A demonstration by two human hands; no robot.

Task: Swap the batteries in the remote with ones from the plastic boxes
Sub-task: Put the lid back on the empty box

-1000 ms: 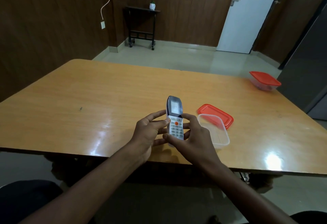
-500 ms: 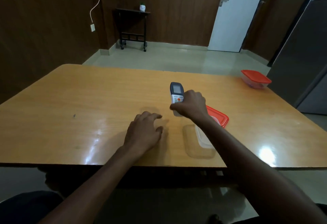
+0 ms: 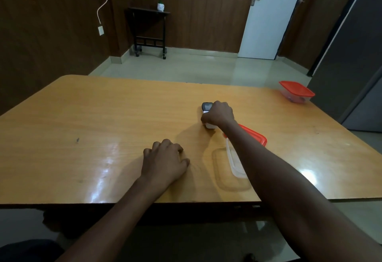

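The white remote (image 3: 207, 107), with a dark screen end, lies on the wooden table (image 3: 103, 117) past the middle, and my right hand (image 3: 219, 115) is closed over its body. My left hand (image 3: 165, 161) rests palm down on the table nearer to me, fingers loosely curled, holding nothing. An open clear plastic box (image 3: 233, 162) stands just right of my left hand, partly hidden by my right forearm. Its red lid (image 3: 256, 136) lies beside it, farther back. A second clear box with a red lid on (image 3: 296, 91) sits at the far right corner.
A grey cabinet (image 3: 355, 55) stands close to the table's right side. A white door (image 3: 270, 13) and a small dark side table (image 3: 148, 28) with a little pot are at the far wall. The table's near edge runs just under my forearms.
Both hands held the remote upright near me a second ago. My right hand has since carried it forward and set it down on the table, while my left hand let go and dropped flat.
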